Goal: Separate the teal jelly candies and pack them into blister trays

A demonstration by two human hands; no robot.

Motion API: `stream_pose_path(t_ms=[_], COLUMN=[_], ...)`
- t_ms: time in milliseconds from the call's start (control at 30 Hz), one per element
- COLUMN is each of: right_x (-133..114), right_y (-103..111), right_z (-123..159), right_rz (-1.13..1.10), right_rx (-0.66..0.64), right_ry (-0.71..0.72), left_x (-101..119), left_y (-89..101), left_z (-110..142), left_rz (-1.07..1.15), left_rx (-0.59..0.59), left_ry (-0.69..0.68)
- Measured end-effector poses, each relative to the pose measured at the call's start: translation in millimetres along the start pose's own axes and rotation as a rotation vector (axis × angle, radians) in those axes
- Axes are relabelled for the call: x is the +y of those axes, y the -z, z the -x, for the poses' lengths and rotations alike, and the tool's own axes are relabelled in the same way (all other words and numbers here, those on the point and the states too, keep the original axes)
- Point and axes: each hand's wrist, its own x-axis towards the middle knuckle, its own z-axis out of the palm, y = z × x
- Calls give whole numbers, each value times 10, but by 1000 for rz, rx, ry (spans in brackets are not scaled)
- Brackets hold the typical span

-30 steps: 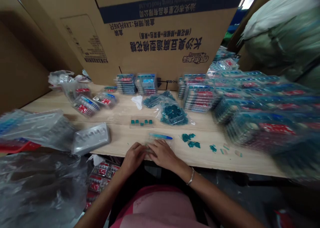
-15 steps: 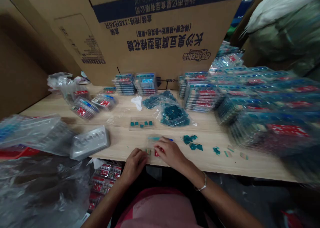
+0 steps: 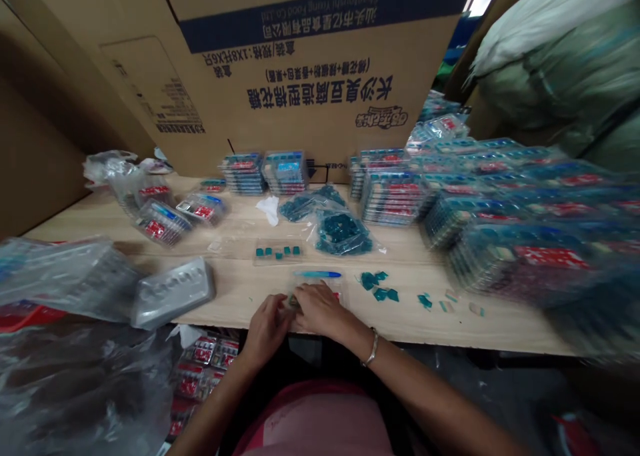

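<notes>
From the head-worn view, the person is leaning over a light wood table (image 3: 240, 289) with both forearms reaching in from the bottom of the frame. The left hand (image 3: 267, 327) and right hand (image 3: 320, 311) are pressing together at the table's near edge, fingers curled and closing from either side on a small clear plastic pack (image 3: 315, 289). A teal edge is showing between the hands, but exactly how the fingers are pinching it is hidden. A metal bangle (image 3: 371, 349) is circling the right wrist.

Just beyond the hands, a blue pen (image 3: 317, 274) is lying flat. Farther ahead of them, a clear tray (image 3: 277, 252) is carrying a row of small teal squares, and a plastic bag of teal pieces (image 3: 341, 235) is sitting beyond it. To the right of the right hand, loose teal pieces (image 3: 377, 287) are scattered, and stacks of blister packs with red labels (image 3: 393, 198) are rising towards the far right. To the left of the left hand, a silver moulded tray (image 3: 173, 293) is lying by the table edge. A large printed cardboard carton (image 3: 310, 63) is standing behind the table, while a person in a green garment (image 3: 565, 76) is working at the upper right.
</notes>
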Motion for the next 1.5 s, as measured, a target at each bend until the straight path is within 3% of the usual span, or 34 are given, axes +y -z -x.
stream_pose_path(t_ms=[167, 467, 633, 1033, 1167, 1333, 1500], right_x=[-168, 7, 72, 270, 267, 199, 144], right_y=[-34, 223, 265, 108, 107, 189, 269], right_z=[29, -35, -28, -6, 74, 227, 356], right_rz=[86, -6, -49, -484, -657, -867, -806], right_rx=[70, -164, -206, -62, 44, 124, 202], right_ry=[-54, -56, -26, 1, 60, 142, 238], left_x=[-5, 17, -39, -34, 118, 392, 544], left_y=[55, 71, 33, 58, 131, 184, 221], left_z=[-115, -85, -66, -71, -104, -119, -96], left_rz=[-6, 28, 18, 111, 306, 485, 617], left_rx=[-77, -76, -105, -117, -35, 132, 141], left_ry=[-98, -100, -75, -16, 64, 18, 21])
